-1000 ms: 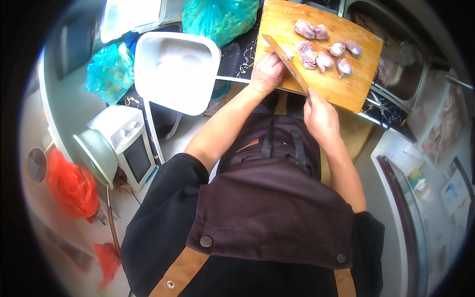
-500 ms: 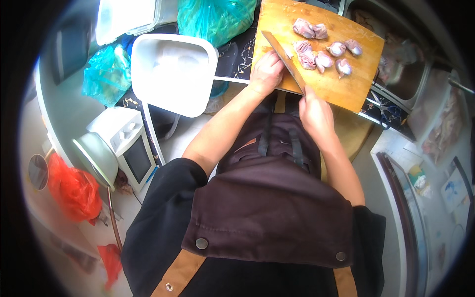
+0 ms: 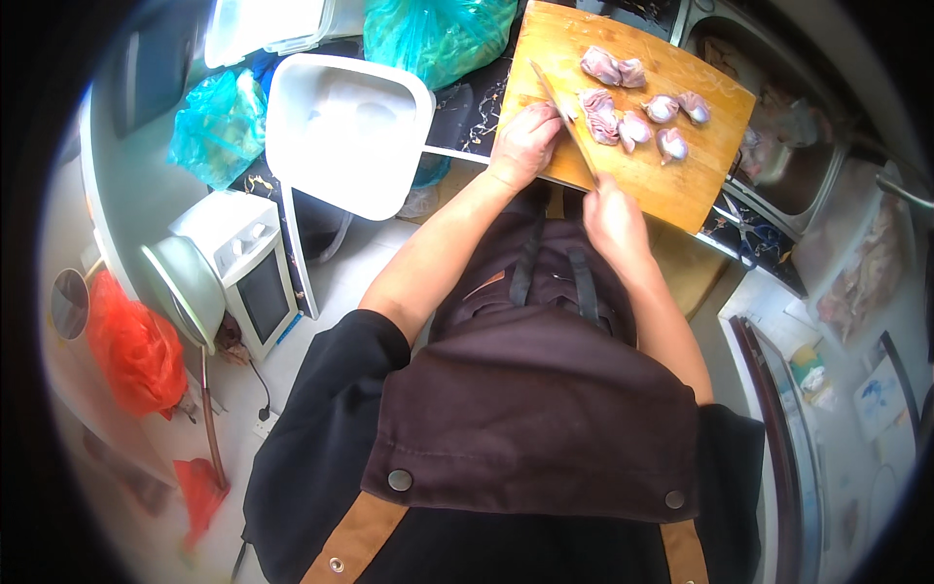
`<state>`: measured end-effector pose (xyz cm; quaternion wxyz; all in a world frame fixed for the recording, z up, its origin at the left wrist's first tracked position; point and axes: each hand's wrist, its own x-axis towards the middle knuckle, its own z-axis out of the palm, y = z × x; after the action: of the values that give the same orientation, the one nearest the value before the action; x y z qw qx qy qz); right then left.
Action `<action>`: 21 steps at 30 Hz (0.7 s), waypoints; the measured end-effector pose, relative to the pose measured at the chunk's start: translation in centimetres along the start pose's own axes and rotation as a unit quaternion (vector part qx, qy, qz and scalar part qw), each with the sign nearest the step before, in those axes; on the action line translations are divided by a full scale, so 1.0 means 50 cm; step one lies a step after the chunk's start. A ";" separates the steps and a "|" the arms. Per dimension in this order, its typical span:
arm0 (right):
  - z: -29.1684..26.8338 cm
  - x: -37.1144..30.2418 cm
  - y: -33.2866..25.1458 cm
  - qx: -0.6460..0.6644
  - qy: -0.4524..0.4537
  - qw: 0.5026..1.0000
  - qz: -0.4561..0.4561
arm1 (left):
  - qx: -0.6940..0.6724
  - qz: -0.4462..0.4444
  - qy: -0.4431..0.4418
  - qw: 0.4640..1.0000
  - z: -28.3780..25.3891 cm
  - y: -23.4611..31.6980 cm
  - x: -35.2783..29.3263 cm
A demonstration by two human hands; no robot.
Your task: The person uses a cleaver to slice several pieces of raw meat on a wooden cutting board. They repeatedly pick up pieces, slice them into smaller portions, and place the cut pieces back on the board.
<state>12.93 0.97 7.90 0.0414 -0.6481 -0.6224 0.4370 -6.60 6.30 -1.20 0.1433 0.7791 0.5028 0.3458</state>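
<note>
A knife (image 3: 572,128) with a long blade lies slantwise over the left part of a wooden cutting board (image 3: 671,190). Its handle is wrapped by my right hand (image 3: 615,222) at the board's near edge. Just left of the blade, my left hand (image 3: 525,144) is closed with its fingers curled on the board; whatever they hold is hidden under them. To the right of the blade lie several pinkish-purple pieces of meat (image 3: 599,115) that look like poultry gizzards, some folded and some rounded with pale patches.
A white plastic tub (image 3: 292,165) stands left of the board, near teal plastic bags (image 3: 438,39). Right of the board are scissors (image 3: 744,234) and a metal sink (image 3: 812,180) with more meat in it. A white boxy appliance (image 3: 233,248) sits lower left.
The knife blade has turned more edge-on and shows narrower beside my left fingers. Both hands stay in nearly the same places on the board, while the whole view has shifted slightly.
</note>
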 end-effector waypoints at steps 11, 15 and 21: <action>-0.097 -0.097 0.099 0.117 -0.058 0.990 0.046 | -0.004 -0.038 0.029 0.999 0.002 0.020 0.002; -0.085 -0.112 0.037 0.050 -0.011 0.998 0.026 | 0.000 -0.029 0.029 0.999 0.002 0.015 -0.002; -0.052 -0.097 -0.006 -0.081 0.019 0.996 -0.013 | -0.012 -0.027 0.028 0.999 -0.002 0.011 -0.003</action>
<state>15.05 -1.75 12.18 0.0066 -0.6492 -0.6632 0.3723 -6.33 5.92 -0.90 0.1477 0.7535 0.5237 0.3691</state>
